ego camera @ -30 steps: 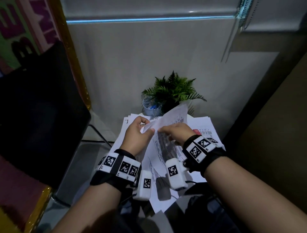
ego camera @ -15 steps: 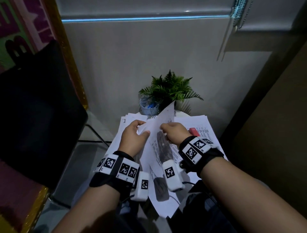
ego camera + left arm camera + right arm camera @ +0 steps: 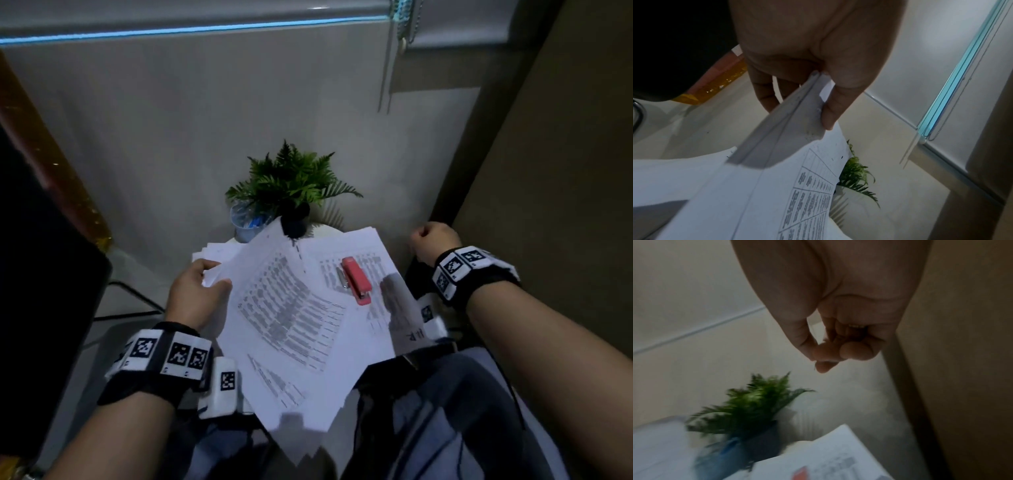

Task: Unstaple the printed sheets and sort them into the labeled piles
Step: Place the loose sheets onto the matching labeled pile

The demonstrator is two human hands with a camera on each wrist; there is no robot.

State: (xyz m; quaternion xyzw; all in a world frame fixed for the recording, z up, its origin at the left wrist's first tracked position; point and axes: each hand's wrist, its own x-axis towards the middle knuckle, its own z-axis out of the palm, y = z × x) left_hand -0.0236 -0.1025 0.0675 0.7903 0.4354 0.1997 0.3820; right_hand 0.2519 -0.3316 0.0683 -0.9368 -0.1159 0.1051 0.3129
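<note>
Two hands split the work: at 9 o'clock the left hand (image 3: 198, 294) pinches the printed sheets (image 3: 291, 308) by their corner to keep them fanned over the tabletop piles (image 3: 370, 246), red stapler (image 3: 356, 279) toward 3, right hand (image 3: 433, 240) curled, fingertips (image 3: 826, 352) maybe pinching a pulled staple.

Print on the sheets (image 3: 291, 308) is too blurred to read. The right hand (image 3: 838, 352) pinches something too small to identify. The plant (image 3: 752, 404) smears with motion.
</note>
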